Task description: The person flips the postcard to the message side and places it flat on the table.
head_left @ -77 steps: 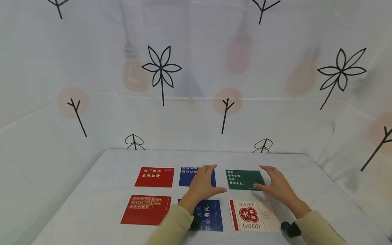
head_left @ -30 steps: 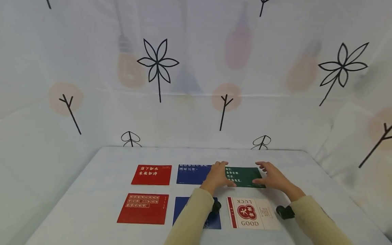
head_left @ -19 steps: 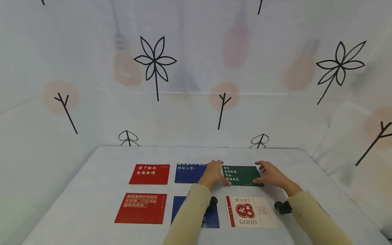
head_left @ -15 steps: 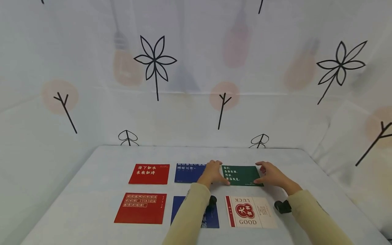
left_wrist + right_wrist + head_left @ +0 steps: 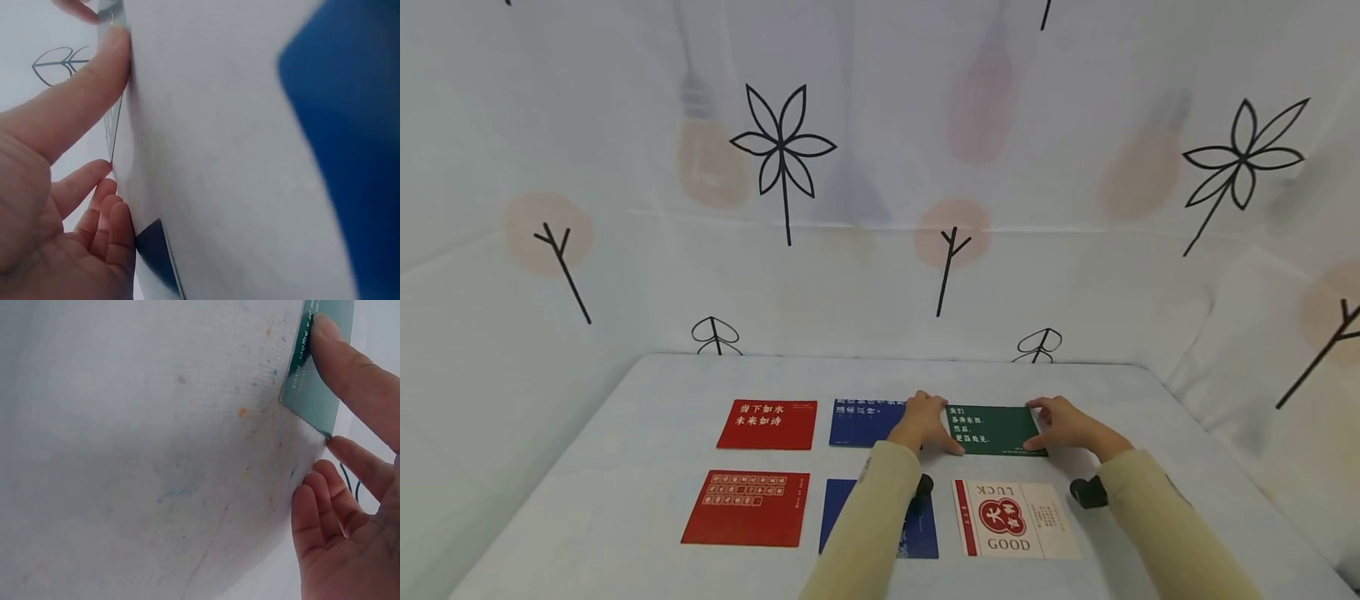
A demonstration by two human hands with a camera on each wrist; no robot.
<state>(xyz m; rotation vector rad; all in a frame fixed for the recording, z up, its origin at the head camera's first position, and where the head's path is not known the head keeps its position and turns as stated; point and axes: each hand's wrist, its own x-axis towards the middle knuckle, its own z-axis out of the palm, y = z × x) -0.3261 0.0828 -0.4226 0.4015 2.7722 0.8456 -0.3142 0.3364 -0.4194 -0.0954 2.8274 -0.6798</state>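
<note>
Touching green card (image 5: pixel 998 429), left hand (image 5: pixel 921 423), right hand (image 5: pixel 1070 427)

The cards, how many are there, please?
6, left to right: far red card, far blue card, far green card; near red card, near blue card partly behind a sleeve, near cream card.

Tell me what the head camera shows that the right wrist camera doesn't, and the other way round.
Only the head view shows the left hand, two rectangular red cards, two rectangular blue cards and the rectangular cream-and-red card printed GOOD LUCK.

Only the right wrist view shows small orange specks and faint blue marks on the white tabletop.

Both show part of that tabletop, plus the right hand at one end of the rectangular green card with white print.
</note>
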